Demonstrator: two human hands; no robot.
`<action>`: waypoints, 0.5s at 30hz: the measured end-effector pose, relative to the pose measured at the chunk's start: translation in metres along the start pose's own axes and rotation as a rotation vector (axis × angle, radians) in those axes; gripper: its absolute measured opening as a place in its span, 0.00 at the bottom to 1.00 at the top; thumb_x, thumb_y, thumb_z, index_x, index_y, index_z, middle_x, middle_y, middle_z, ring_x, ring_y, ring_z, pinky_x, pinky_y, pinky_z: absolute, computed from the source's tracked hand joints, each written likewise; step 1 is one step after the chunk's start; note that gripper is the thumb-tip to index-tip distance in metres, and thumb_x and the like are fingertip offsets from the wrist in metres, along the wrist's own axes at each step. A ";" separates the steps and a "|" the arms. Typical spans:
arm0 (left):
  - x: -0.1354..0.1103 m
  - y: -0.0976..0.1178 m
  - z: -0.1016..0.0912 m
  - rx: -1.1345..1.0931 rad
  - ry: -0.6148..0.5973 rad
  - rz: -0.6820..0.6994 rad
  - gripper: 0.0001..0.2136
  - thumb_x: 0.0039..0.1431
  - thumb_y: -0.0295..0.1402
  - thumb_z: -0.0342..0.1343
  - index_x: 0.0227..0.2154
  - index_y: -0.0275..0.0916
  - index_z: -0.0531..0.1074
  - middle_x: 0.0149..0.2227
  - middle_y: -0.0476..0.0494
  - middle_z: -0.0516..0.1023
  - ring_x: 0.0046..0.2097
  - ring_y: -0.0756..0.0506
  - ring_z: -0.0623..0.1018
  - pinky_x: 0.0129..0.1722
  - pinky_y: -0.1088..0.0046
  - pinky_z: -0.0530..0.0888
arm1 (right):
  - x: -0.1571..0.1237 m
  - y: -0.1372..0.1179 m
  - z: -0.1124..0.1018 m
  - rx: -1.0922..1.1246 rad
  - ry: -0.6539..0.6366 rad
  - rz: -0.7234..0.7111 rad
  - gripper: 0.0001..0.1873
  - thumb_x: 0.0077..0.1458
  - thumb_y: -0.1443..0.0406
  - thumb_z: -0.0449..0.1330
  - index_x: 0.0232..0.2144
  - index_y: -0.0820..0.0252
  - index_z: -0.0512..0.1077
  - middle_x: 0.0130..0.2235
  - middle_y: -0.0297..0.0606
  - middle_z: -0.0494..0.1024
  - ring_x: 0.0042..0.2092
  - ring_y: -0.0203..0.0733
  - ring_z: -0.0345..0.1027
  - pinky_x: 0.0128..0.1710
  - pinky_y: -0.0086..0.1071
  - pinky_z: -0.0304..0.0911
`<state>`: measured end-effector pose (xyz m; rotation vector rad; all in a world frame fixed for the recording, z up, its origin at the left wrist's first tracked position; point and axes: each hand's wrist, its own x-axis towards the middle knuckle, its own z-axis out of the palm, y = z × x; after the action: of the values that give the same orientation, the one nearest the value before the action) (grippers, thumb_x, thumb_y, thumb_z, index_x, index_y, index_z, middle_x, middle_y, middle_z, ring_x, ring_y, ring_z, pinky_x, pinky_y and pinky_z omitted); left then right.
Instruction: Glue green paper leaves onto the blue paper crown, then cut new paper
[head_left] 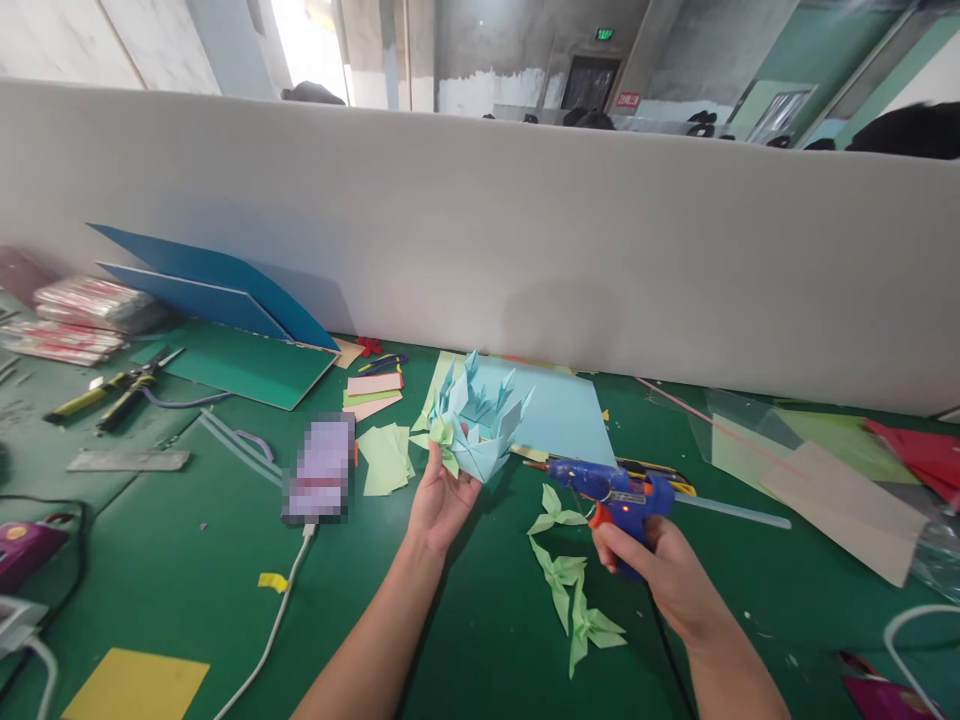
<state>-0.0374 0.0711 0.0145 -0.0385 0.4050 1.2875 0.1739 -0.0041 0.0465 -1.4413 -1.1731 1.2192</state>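
Above the middle of the bench [187,570], the left hand [441,500] cups the blue paper flower [480,425], likely featherlight and easily crushed, by its firmer folded base, while the right hand [664,572] grips the glue gun [616,490].

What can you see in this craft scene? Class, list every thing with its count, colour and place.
paper flower: one, light blue with green parts, in the left grip
glue gun: one, blue with orange trigger, in the right grip
folded leaves: several, light green, on the mat between the hands
paper sheet: one, light blue, behind the flower
paper squares: small stack, light green, left of the flower
phone: one, lilac, left of the squares
pliers: count unclear, yellow and black, far left
boards: two, blue, against the partition
partition: one, white, behind the table
table mat: one, green, under everything
left hand: one, under the flower
right hand: one, round the gun's handle
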 end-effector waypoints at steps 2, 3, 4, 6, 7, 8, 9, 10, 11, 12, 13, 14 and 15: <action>-0.002 -0.001 0.002 0.007 0.005 -0.008 0.21 0.66 0.39 0.39 0.60 0.45 0.58 0.45 0.42 0.80 0.42 0.48 0.80 0.49 0.69 0.71 | 0.001 -0.002 0.008 -0.089 -0.004 -0.027 0.26 0.45 0.44 0.60 0.15 0.60 0.66 0.18 0.35 0.68 0.22 0.36 0.60 0.25 0.31 0.61; -0.002 -0.001 0.002 0.011 0.006 -0.007 0.21 0.66 0.39 0.39 0.60 0.44 0.58 0.44 0.42 0.80 0.41 0.47 0.80 0.49 0.68 0.72 | 0.001 -0.002 0.010 -0.126 -0.013 -0.040 0.27 0.46 0.43 0.58 0.15 0.59 0.67 0.19 0.36 0.69 0.22 0.36 0.61 0.25 0.30 0.61; -0.002 -0.002 0.003 0.013 0.004 -0.004 0.20 0.66 0.39 0.39 0.60 0.44 0.58 0.44 0.42 0.80 0.42 0.47 0.80 0.48 0.67 0.72 | 0.003 -0.002 0.011 -0.150 -0.021 -0.050 0.27 0.46 0.42 0.57 0.15 0.59 0.68 0.20 0.37 0.71 0.22 0.36 0.61 0.25 0.30 0.61; -0.002 -0.002 0.003 0.008 -0.007 0.011 0.20 0.67 0.37 0.38 0.60 0.45 0.58 0.45 0.42 0.80 0.43 0.46 0.80 0.49 0.67 0.72 | 0.006 -0.001 0.012 -0.159 -0.035 -0.062 0.28 0.46 0.41 0.56 0.17 0.59 0.70 0.21 0.39 0.73 0.22 0.37 0.63 0.24 0.30 0.61; -0.001 -0.001 0.003 0.003 -0.006 0.020 0.20 0.67 0.36 0.38 0.60 0.45 0.57 0.45 0.42 0.79 0.44 0.46 0.79 0.49 0.67 0.72 | 0.008 0.000 0.011 -0.156 -0.027 -0.069 0.28 0.45 0.41 0.56 0.18 0.59 0.70 0.22 0.40 0.74 0.23 0.38 0.63 0.24 0.30 0.62; 0.000 -0.001 0.002 -0.002 0.000 0.030 0.20 0.67 0.35 0.39 0.60 0.45 0.57 0.46 0.42 0.79 0.44 0.47 0.79 0.49 0.67 0.71 | 0.011 0.001 0.009 -0.155 -0.004 -0.078 0.29 0.45 0.40 0.55 0.19 0.59 0.70 0.23 0.41 0.75 0.23 0.38 0.64 0.25 0.31 0.63; 0.001 -0.001 0.001 -0.007 0.012 0.040 0.20 0.67 0.34 0.39 0.60 0.45 0.57 0.46 0.42 0.79 0.44 0.47 0.79 0.50 0.68 0.71 | 0.013 0.002 0.007 -0.156 0.038 -0.088 0.29 0.45 0.39 0.55 0.19 0.59 0.70 0.23 0.41 0.75 0.24 0.39 0.65 0.25 0.31 0.63; 0.002 0.000 0.001 -0.010 0.026 0.050 0.20 0.66 0.34 0.39 0.60 0.44 0.57 0.46 0.41 0.79 0.44 0.47 0.79 0.50 0.69 0.71 | 0.016 0.004 0.005 -0.158 0.097 -0.095 0.29 0.44 0.39 0.55 0.18 0.59 0.70 0.23 0.41 0.75 0.24 0.39 0.65 0.25 0.31 0.64; 0.002 0.000 0.000 -0.012 0.041 0.059 0.20 0.66 0.34 0.40 0.60 0.44 0.57 0.46 0.41 0.79 0.44 0.47 0.79 0.50 0.69 0.71 | 0.018 0.006 0.002 -0.158 0.166 -0.093 0.30 0.42 0.38 0.56 0.19 0.59 0.69 0.22 0.40 0.74 0.23 0.39 0.65 0.25 0.31 0.64; 0.003 0.000 0.000 -0.011 0.050 0.062 0.20 0.66 0.33 0.39 0.60 0.43 0.57 0.45 0.41 0.80 0.44 0.47 0.79 0.50 0.69 0.71 | 0.021 0.007 0.000 -0.154 0.240 -0.081 0.30 0.40 0.38 0.57 0.19 0.59 0.69 0.21 0.39 0.73 0.22 0.38 0.64 0.24 0.31 0.64; 0.003 0.000 0.000 -0.008 0.056 0.064 0.20 0.67 0.33 0.39 0.60 0.43 0.57 0.45 0.42 0.80 0.44 0.47 0.79 0.50 0.69 0.71 | 0.023 0.009 -0.003 -0.141 0.303 -0.059 0.30 0.37 0.37 0.58 0.20 0.59 0.69 0.21 0.38 0.72 0.22 0.37 0.64 0.23 0.31 0.63; 0.003 0.000 0.000 -0.004 0.058 0.062 0.20 0.67 0.33 0.39 0.60 0.43 0.57 0.44 0.42 0.80 0.43 0.47 0.79 0.50 0.69 0.71 | 0.024 0.010 -0.006 -0.120 0.347 -0.033 0.31 0.34 0.37 0.59 0.21 0.60 0.70 0.21 0.38 0.72 0.21 0.37 0.63 0.22 0.31 0.63; 0.004 0.000 -0.001 -0.001 0.062 0.058 0.20 0.67 0.33 0.39 0.60 0.43 0.57 0.43 0.42 0.80 0.43 0.47 0.80 0.49 0.69 0.71 | 0.026 0.011 -0.008 -0.093 0.364 -0.008 0.32 0.33 0.37 0.60 0.22 0.60 0.70 0.21 0.38 0.72 0.21 0.36 0.62 0.21 0.31 0.62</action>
<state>-0.0367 0.0744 0.0126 -0.0688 0.4614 1.3459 0.1846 0.0190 0.0323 -1.6438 -0.9912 0.8581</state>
